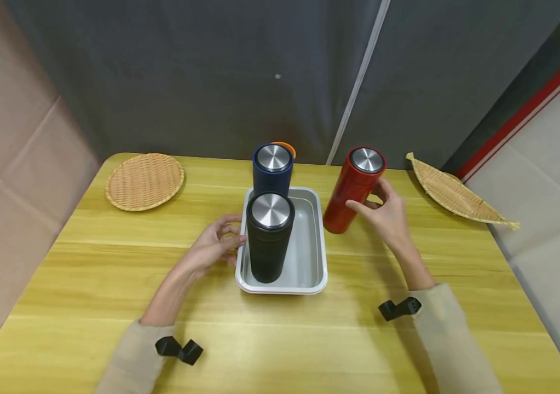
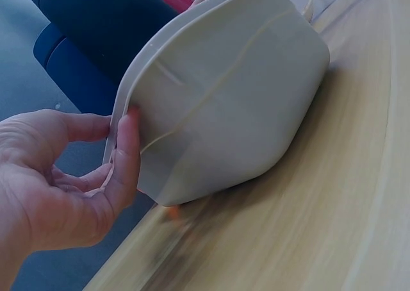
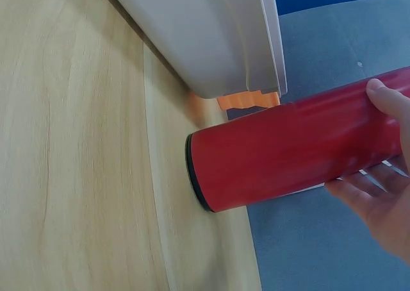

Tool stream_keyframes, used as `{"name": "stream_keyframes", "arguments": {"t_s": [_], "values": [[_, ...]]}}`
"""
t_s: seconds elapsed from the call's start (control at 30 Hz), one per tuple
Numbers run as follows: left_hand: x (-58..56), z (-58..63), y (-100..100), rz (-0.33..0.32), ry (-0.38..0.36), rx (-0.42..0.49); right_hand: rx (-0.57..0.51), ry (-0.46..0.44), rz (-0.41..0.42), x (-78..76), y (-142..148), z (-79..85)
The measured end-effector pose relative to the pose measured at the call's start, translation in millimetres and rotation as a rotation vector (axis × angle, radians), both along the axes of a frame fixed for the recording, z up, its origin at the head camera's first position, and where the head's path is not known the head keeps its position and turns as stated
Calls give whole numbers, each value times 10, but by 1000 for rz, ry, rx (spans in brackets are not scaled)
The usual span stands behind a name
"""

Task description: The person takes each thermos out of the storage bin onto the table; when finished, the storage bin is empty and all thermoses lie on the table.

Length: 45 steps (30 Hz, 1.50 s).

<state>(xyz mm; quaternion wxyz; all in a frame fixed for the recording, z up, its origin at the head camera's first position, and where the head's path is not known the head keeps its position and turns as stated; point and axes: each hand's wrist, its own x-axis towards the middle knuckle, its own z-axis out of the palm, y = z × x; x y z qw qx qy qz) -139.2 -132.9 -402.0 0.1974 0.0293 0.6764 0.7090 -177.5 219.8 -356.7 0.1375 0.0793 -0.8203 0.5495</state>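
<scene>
A grey-white rectangular tray (image 1: 306,246) stands on the table, a black thermos (image 1: 267,254) upright at its front left and a dark blue thermos (image 1: 272,178) at its back left. My left hand (image 1: 215,243) pinches the tray's left rim between thumb and fingers, which the left wrist view (image 2: 70,169) shows up close. To the right of the tray, my right hand (image 1: 385,213) grips a red thermos (image 1: 348,191) with a steel-topped lid around its upper part. In the right wrist view its base is at the tabletop; whether it touches is hard to tell.
Behind the blue thermos an orange object (image 1: 287,146) shows only its top edge. At the back left lies a round woven tray (image 1: 145,182); a leaf-shaped woven tray (image 1: 457,194) lies at the right edge. A dark grey curtain (image 1: 211,82) hangs behind the wooden table (image 1: 260,345).
</scene>
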Motion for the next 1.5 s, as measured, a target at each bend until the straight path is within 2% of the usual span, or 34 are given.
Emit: {"name": "stream_keyframes", "arguments": {"t_s": [0.13,0.23,0.6,0.83,1.07,1.27,1.5], "values": [[9,-8,0,3,-1,5,-8,2,17,84,-70,132],[11,-12,1,4,-1,8,-12,13,36,105,-75,164],[5,-55,-11,5,-14,37,-111,2,66,73,-55,71],[0,-63,-14,4,-4,44,-136,13,71,55,-56,62],[-3,-59,-1,-3,-1,53,-145,11,54,105,-56,69],[6,-43,15,2,-4,48,-200,40,39,108,11,-10],[13,-43,2,1,-4,50,-263,84,85,89,158,-192]]}}
